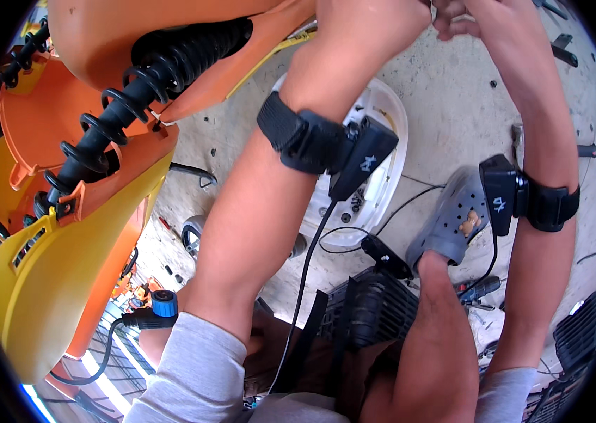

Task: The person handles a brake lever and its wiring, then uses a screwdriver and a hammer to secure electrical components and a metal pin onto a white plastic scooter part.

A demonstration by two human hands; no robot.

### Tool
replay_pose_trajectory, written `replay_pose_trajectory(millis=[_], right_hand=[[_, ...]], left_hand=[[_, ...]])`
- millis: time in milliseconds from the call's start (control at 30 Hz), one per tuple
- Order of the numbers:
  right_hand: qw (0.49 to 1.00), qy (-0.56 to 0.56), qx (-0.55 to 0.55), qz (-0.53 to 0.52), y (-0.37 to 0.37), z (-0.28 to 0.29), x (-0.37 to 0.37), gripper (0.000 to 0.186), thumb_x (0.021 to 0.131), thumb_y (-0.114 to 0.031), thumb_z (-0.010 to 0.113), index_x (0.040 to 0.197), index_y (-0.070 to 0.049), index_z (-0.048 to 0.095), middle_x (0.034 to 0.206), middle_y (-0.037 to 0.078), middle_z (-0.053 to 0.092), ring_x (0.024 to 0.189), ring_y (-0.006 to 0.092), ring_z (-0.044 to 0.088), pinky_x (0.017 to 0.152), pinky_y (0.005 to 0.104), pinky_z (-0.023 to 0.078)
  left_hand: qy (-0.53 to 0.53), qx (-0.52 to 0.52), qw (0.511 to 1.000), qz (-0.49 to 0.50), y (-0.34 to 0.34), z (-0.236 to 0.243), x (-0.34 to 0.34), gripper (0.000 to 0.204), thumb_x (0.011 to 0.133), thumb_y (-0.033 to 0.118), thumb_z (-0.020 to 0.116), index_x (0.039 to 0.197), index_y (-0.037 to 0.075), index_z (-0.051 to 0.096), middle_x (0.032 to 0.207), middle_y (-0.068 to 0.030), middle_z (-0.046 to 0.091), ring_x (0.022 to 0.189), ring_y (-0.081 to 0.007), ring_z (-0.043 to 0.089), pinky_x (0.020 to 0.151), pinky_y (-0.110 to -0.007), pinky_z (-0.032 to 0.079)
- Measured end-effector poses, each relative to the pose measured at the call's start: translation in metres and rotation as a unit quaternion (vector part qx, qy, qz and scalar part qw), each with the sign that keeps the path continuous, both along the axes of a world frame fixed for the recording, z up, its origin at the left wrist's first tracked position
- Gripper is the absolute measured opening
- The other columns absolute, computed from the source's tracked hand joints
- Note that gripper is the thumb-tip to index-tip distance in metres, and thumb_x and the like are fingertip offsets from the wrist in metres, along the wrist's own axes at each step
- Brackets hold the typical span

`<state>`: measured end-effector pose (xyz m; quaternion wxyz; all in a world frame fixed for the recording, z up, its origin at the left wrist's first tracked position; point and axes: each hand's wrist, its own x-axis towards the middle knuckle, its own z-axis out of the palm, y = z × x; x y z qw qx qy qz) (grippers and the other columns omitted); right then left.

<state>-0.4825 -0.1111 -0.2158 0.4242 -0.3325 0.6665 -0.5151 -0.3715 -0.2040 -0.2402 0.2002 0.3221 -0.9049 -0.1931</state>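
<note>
Both my arms reach up to the top edge, where my hands come close together. My left hand (375, 17) is partly cut off by that edge, so its fingers do not show. Curled fingers show on my right hand (458, 20), just beside the left wrist; what they hold, if anything, cannot be seen. Left of my left hand stands a large orange body panel (93, 42), with a yellow panel (72, 275) below it. A black shock absorber with a coil spring (111, 116) runs slantwise across the orange panel.
A white oval tray (398, 113) with small metal parts lies on the floor under my left forearm. My foot in a grey clog (453, 211) rests beside it. Near the clog lies a power drill (481, 287). A black cable ends in a blue-ringed connector (164, 303).
</note>
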Motion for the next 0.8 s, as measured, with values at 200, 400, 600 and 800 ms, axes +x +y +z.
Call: replay_pose_trajectory(millis=[200,400,600,800], right_hand=[[0.999,-0.01,0.02,-0.029,-0.001,-0.018,-0.005,0.039,0.099,-0.037,0.062,0.091,0.0,0.073,0.076,0.006,0.068,0.064,0.0122,0.064,0.058,0.027,0.052],[0.997,0.056,0.037,-0.028,0.064,-0.066,-0.004,0.03,0.1,-0.026,0.061,0.116,-0.002,0.071,0.084,0.003,0.071,0.077,0.0087,0.063,0.072,0.0227,0.05],[0.879,0.456,0.137,-0.026,0.221,-0.136,-0.058,0.059,0.076,0.01,0.048,0.132,-0.003,0.059,0.131,0.017,0.06,0.126,0.0358,0.052,0.106,0.0394,0.042],[0.783,0.587,0.169,0.118,0.256,-0.159,-0.139,0.04,0.077,-0.016,0.078,0.114,-0.011,0.065,0.117,0.006,0.063,0.118,0.0264,0.056,0.117,0.0535,0.027]], left_hand=[[-0.099,0.018,0.994,0.044,0.0,-0.003,-0.012,0.022,0.083,0.023,0.067,0.081,0.001,0.067,0.077,-0.0258,0.067,0.077,-0.0445,0.067,0.07,-0.052,0.052],[-0.025,0.132,0.991,0.02,-0.017,-0.012,-0.012,0.026,0.081,0.022,0.073,0.093,-0.001,0.073,0.081,-0.0242,0.069,0.081,-0.0308,0.073,0.071,-0.044,0.054],[0.014,0.058,0.998,0.025,-0.006,0.0,0.017,0.03,0.083,0.028,0.079,0.087,0.0,0.069,0.063,-0.0078,0.058,0.055,-0.0172,0.049,0.058,-0.029,0.048],[0.034,0.025,0.999,0.02,-0.004,0.002,0.021,0.021,0.078,0.017,0.08,0.087,0.002,0.067,0.071,-0.0125,0.063,0.063,-0.019,0.06,0.065,-0.033,0.052]])
